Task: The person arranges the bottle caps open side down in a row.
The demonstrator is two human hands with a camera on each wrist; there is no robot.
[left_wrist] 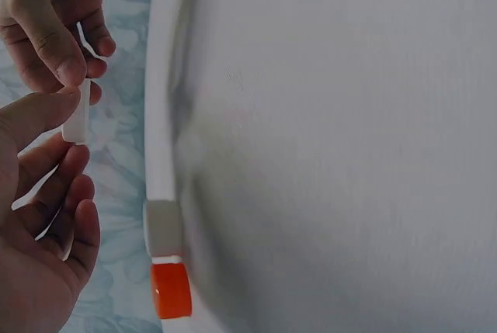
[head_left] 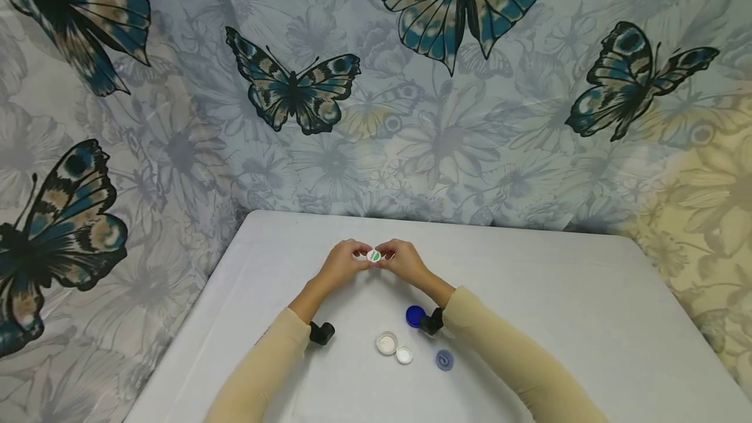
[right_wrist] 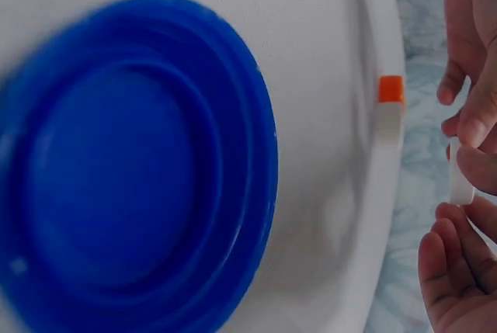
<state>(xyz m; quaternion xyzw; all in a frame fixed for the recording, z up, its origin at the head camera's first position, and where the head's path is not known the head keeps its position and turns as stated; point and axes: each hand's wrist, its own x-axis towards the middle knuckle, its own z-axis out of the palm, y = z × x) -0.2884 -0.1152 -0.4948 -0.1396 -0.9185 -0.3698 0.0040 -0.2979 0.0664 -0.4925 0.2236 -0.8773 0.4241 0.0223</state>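
Near the far part of the table, my left hand (head_left: 341, 261) and right hand (head_left: 407, 262) meet at a small white disc (head_left: 374, 256) with a green-and-white top. Both hands pinch it between thumb and fingertips; the wrist views show its thin white side (left_wrist: 75, 123) edge-on. Below the right wrist lies a round blue lid (head_left: 415, 315), partly covered by the black wrist camera. The right wrist view shows this lid large, with its raised rings.
Two round white caps (head_left: 386, 343) and a translucent bluish cap (head_left: 444, 360) lie nearer on the white table (head_left: 529, 279). Wrist views show an orange cap (left_wrist: 171, 290) beside a white one (left_wrist: 163, 228) by the table's edge. Butterfly-print cloth (head_left: 446, 149) hangs behind.
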